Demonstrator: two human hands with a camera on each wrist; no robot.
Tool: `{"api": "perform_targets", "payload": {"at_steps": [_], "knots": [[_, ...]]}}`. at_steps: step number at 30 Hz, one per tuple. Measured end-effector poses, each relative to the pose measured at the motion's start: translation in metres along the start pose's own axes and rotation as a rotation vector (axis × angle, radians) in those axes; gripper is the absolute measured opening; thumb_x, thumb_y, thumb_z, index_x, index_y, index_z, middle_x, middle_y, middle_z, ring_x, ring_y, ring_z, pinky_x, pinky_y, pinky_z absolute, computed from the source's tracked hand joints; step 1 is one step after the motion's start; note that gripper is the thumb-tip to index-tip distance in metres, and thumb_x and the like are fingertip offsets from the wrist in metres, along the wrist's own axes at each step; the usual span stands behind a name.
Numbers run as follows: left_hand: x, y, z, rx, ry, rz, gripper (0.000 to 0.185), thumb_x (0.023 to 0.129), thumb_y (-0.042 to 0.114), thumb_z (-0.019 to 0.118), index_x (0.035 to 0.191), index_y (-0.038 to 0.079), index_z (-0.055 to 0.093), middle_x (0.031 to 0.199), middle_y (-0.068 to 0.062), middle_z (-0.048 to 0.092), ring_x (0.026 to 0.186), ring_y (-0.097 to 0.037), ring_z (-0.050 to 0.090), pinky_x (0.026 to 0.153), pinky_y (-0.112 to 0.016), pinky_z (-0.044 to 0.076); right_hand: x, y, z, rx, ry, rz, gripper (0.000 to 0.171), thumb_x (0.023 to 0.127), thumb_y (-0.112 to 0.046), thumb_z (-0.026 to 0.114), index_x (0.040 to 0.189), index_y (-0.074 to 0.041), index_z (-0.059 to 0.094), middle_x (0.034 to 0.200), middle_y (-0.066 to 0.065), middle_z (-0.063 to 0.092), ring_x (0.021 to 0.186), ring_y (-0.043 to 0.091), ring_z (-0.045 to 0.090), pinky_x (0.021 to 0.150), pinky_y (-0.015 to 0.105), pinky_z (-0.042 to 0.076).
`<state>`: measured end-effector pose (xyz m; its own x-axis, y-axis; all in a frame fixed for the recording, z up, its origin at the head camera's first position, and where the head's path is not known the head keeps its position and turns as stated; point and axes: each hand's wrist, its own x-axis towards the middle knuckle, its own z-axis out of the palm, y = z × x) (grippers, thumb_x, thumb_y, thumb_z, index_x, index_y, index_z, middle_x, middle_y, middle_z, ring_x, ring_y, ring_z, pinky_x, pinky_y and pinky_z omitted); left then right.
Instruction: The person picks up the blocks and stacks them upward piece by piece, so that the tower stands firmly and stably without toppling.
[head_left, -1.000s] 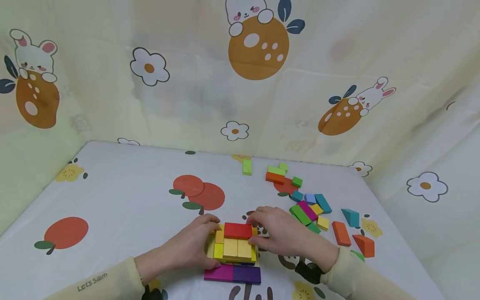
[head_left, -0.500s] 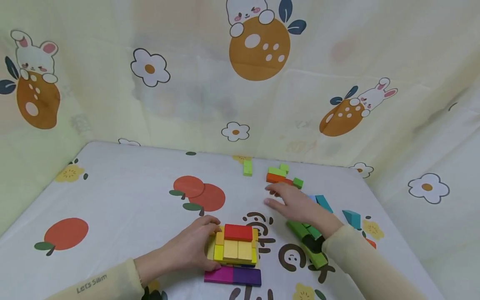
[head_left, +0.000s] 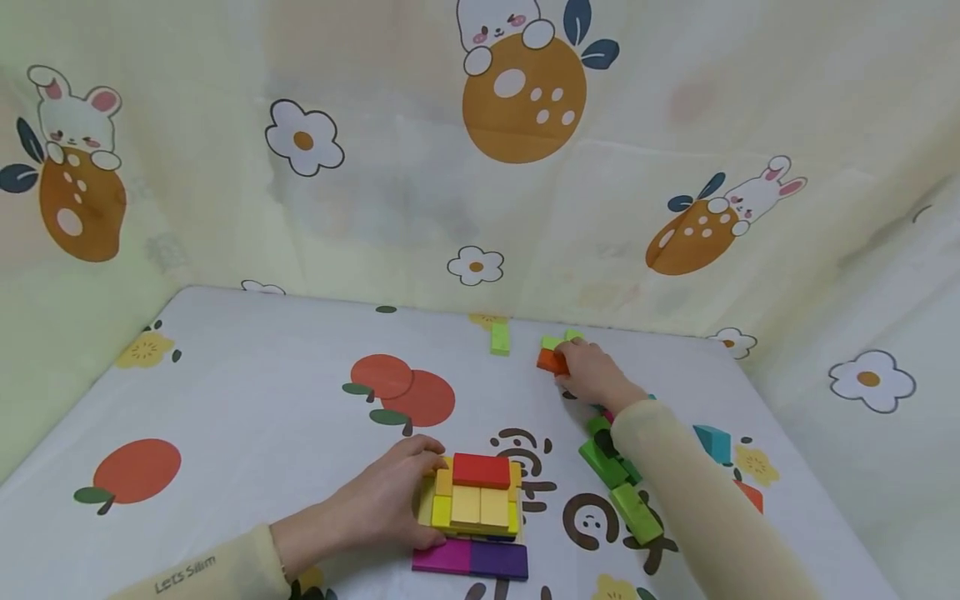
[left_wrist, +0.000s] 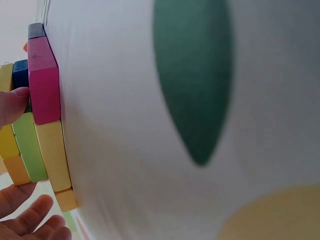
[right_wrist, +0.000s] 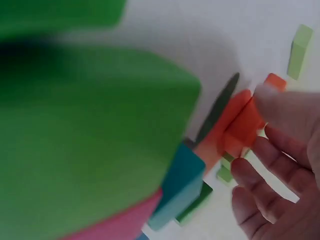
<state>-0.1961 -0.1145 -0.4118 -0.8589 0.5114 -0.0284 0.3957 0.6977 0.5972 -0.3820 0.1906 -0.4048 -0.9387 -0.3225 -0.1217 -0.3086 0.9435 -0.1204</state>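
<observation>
My left hand (head_left: 378, 496) holds the side of a low stack of wooden toy blocks (head_left: 467, 506), thumb at the front and fingers toward the back. A red block (head_left: 482, 470) tops the stack, above cream and yellow ones. Magenta (head_left: 442, 556) and purple (head_left: 498, 561) blocks lie at its front foot. In the left wrist view, the thumb is near a magenta block (left_wrist: 45, 82) and a light green one (left_wrist: 30, 146). Farther back, my right hand (head_left: 596, 375) pinches an orange block (head_left: 550, 361), its thumb on one side in the right wrist view.
Right of the stack lie green blocks (head_left: 636, 514), partly under the right forearm. A teal wedge (head_left: 712, 443) and an orange wedge (head_left: 750, 497) sit farther right. One light green block (head_left: 499, 338) is near the table's back edge, before a printed curtain (head_left: 375, 208).
My right hand has left the stack and reached away to the back right, where it now grips the orange block. The left hand has stayed on the stack.
</observation>
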Motion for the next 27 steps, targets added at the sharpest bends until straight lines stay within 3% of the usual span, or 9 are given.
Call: {"api": "perform_targets", "payload": {"at_steps": [6, 14, 17, 22, 27], "knots": [[0.0, 0.002, 0.001, 0.0, 0.0, 0.007, 0.067, 0.069, 0.031, 0.092, 0.122, -0.001, 0.067, 0.138, -0.011, 0.055, 0.129, -0.027, 0.053, 0.105, -0.045, 0.055, -0.009, -0.009, 0.0, 0.131, -0.058, -0.001, 0.039, 0.092, -0.007, 0.073, 0.129, -0.001, 0.062, 0.123, 0.017, 0.065, 0.108, 0.032, 0.058, 0.105, 0.051, 0.051], [0.0, 0.003, -0.001, 0.009, 0.013, 0.016, 0.066, 0.07, 0.03, 0.091, 0.122, -0.001, 0.067, 0.138, -0.012, 0.056, 0.129, -0.029, 0.054, 0.106, -0.046, 0.054, -0.051, -0.031, -0.001, 0.201, -0.121, -0.16, 0.03, 0.087, -0.002, 0.077, 0.115, -0.008, 0.068, 0.106, 0.005, 0.067, 0.096, 0.021, 0.06, 0.092, 0.042, 0.059], [0.001, 0.002, -0.001, 0.009, 0.014, 0.018, 0.065, 0.07, 0.03, 0.091, 0.122, -0.001, 0.067, 0.138, -0.012, 0.056, 0.128, -0.029, 0.054, 0.106, -0.046, 0.055, -0.067, -0.036, 0.0, 0.23, -0.147, -0.169, 0.031, 0.087, -0.003, 0.078, 0.116, -0.011, 0.069, 0.104, 0.001, 0.066, 0.094, 0.018, 0.06, 0.088, 0.038, 0.059], [0.0, 0.002, 0.0, 0.007, 0.015, 0.015, 0.065, 0.069, 0.03, 0.091, 0.121, -0.001, 0.067, 0.137, -0.012, 0.056, 0.128, -0.029, 0.054, 0.106, -0.046, 0.054, -0.082, -0.042, 0.003, 0.193, -0.146, -0.108, 0.038, 0.085, -0.013, 0.083, 0.12, -0.01, 0.069, 0.105, 0.0, 0.067, 0.096, 0.017, 0.062, 0.088, 0.037, 0.06], [0.0, 0.001, 0.002, -0.01, 0.01, -0.001, 0.067, 0.069, 0.03, 0.092, 0.122, -0.001, 0.066, 0.138, -0.013, 0.055, 0.129, -0.029, 0.053, 0.107, -0.048, 0.054, -0.087, -0.041, 0.007, 0.085, -0.093, -0.077, 0.033, 0.083, -0.022, 0.086, 0.111, -0.008, 0.074, 0.099, 0.001, 0.071, 0.092, 0.017, 0.061, 0.088, 0.039, 0.059]]}}
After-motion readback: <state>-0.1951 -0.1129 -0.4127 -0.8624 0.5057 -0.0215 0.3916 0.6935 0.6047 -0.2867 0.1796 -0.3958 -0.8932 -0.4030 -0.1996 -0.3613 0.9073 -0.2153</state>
